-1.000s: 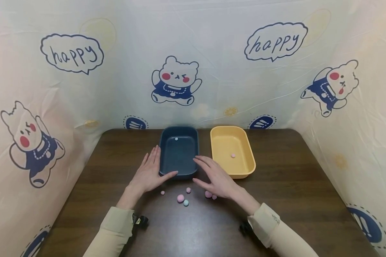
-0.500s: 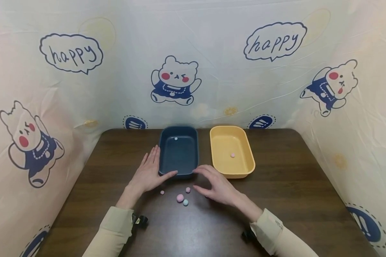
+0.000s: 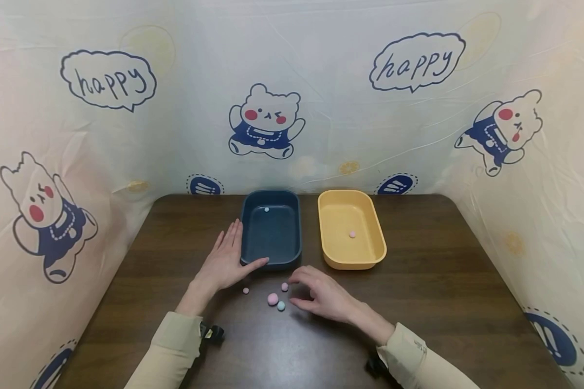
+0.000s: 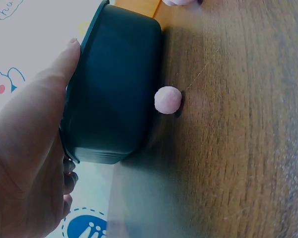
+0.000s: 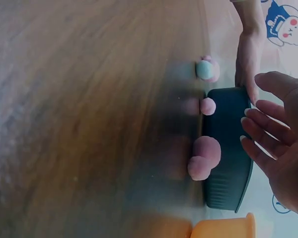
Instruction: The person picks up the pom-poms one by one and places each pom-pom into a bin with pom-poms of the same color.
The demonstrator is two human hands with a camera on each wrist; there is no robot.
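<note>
My left hand (image 3: 221, 265) rests against the left side of a dark blue tray (image 3: 274, 237), fingers straight, thumb along its front rim. Above the table in front of that tray hovers my right hand (image 3: 325, 294), fingers slightly bent and apart, nothing between them. A small pink pom-pom (image 3: 284, 287) sits just left of its fingertips. Further left lie a bigger pink pom-pom (image 3: 272, 299), a light blue pom-pom (image 3: 281, 306) and another small pink one. Two pink pom-poms (image 5: 207, 150) touch each other in the right wrist view; my right hand mostly hides them in the head view.
A yellow tray (image 3: 350, 210) stands right of the blue one and holds a pink pom-pom (image 3: 352, 234). Inside the blue tray lies a pale blue pom-pom (image 3: 266, 209). Both trays stand near the back edge of the brown wooden table (image 3: 443, 281), before a printed cloth.
My right hand has come away from the blue tray's right side, nearer to me and lower, its fingers bending more. The left hand and the trays have stayed put.
</note>
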